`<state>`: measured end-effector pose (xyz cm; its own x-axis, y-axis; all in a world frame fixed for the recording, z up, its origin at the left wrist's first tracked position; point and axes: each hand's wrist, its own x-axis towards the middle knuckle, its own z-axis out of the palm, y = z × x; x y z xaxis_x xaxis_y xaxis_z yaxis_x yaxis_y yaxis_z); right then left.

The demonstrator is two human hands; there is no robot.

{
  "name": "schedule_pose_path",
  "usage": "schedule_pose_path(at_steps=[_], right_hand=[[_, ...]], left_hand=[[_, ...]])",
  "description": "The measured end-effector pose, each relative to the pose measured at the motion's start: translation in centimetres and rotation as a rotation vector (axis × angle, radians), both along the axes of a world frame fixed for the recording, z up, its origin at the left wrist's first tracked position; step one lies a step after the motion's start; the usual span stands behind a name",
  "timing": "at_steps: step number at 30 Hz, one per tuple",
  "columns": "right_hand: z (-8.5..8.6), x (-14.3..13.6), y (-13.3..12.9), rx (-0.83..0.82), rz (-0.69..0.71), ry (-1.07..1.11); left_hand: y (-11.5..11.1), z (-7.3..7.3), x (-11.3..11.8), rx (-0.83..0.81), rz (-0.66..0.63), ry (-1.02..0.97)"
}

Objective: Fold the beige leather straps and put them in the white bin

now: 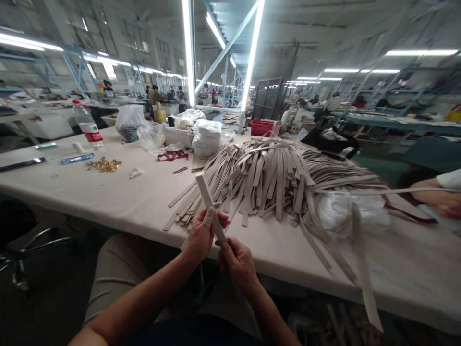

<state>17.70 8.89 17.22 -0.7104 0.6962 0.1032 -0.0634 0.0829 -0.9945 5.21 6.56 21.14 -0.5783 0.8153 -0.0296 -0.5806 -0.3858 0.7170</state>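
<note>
A beige strap [206, 189] runs slantwise between my hands, its squared end pointing up and away over the table edge. My left hand [202, 233] is closed on it partway along, with a pale cover on one finger. Lower down, my right hand [238, 264] pinches the same strap between thumb and fingers. The strap's lower part drops below the hands and is hard to make out. Just beyond lies a large heap of similar beige straps [268, 180], some hanging over the front edge at the right.
Gold-coloured metal pieces [104, 165], a water bottle [87, 126], small snips [179, 170] and dark red straps [172, 155] lie at the left and middle. White plastic bags [208, 137] and a red basket [262, 128] stand behind. Another person's hand [449, 205] is at the far right.
</note>
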Motion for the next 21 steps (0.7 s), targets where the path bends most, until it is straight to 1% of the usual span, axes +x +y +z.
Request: schedule_pose_path(at_steps=[3,5,8,11,13,15,16,19,20,21], right_hand=[[-0.6,-0.4,-0.2,0.051,-0.066,-0.003],[-1.2,-0.4,-0.5,0.057,-0.081,-0.007],[-1.8,-0.5,-0.4,0.119,-0.129,-0.017],[-2.0,-0.8,0.1,0.183,-0.207,0.0],[-2.0,-1.0,0.5,0.206,-0.236,0.022],[-2.1,-1.0,0.6,0.199,-0.22,0.024],[-2.2,-0.9,0.5,0.174,-0.197,0.016],[-2.9,-0.9,0.0,0.057,-0.127,-0.006],[-3.1,-1.0,-0.2,0.035,-0.12,-0.005],[-3.3,-1.0,-0.4,0.033,-0.122,-0.002]], left_hand=[[0.8,0.5,-0.9,0.018,0.115,-0.014],[0.9,0.0,-0.8,-0.028,0.125,-0.008],[0.2,-1.6,0.3,-0.114,0.074,0.019],[-1.0,-3.4,1.8,-0.184,-0.036,0.073],[-1.8,-3.8,2.1,-0.223,-0.111,0.134],[-1.9,-3.3,1.4,-0.222,-0.127,0.186],[-1.8,-2.7,0.7,-0.192,-0.097,0.198],[-0.8,-0.9,-1.8,-0.071,0.066,0.178],[-0.4,-0.6,-2.3,-0.056,0.099,0.162],[-0.2,-0.6,-2.5,-0.066,0.107,0.145]])
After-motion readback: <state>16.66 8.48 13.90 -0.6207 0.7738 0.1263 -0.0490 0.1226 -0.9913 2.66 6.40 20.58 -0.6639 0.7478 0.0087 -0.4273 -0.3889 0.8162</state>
